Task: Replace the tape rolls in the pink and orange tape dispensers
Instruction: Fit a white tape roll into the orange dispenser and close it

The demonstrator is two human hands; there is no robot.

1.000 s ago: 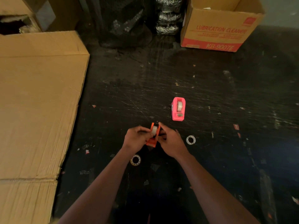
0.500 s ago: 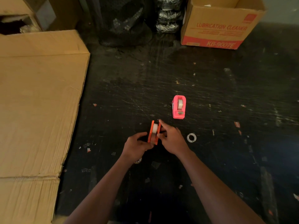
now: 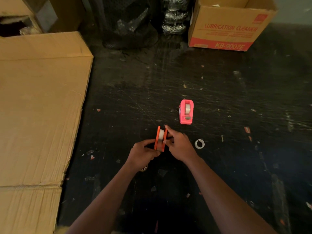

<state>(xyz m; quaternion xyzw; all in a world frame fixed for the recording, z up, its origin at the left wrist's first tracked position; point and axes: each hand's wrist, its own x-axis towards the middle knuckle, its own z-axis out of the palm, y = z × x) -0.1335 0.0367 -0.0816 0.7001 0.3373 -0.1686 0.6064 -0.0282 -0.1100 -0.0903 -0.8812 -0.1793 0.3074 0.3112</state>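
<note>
The orange tape dispenser (image 3: 160, 139) is held between both hands over the dark floor, a white tape roll showing between its two side plates. My left hand (image 3: 142, 154) grips its near end from the left. My right hand (image 3: 179, 144) holds its right side, fingers pressed against the plate. The pink tape dispenser (image 3: 186, 111) stands on the floor just beyond, with a tape roll inside it. A white empty tape core (image 3: 199, 143) lies on the floor right of my right hand. Another ring-shaped core (image 3: 143, 168) peeks out under my left wrist, mostly hidden.
Flattened cardboard (image 3: 38, 107) covers the floor on the left. An open carton marked "Lubrication Cleaner" (image 3: 226, 29) stands at the back right, with black wrapped bundles (image 3: 131, 22) beside it. Small scraps litter the scratched dark floor (image 3: 236, 166).
Both hands have carried the orange dispenser slightly forward and turned it more upright. My left hand has slid from its top to its near end. The pink dispenser has not moved.
</note>
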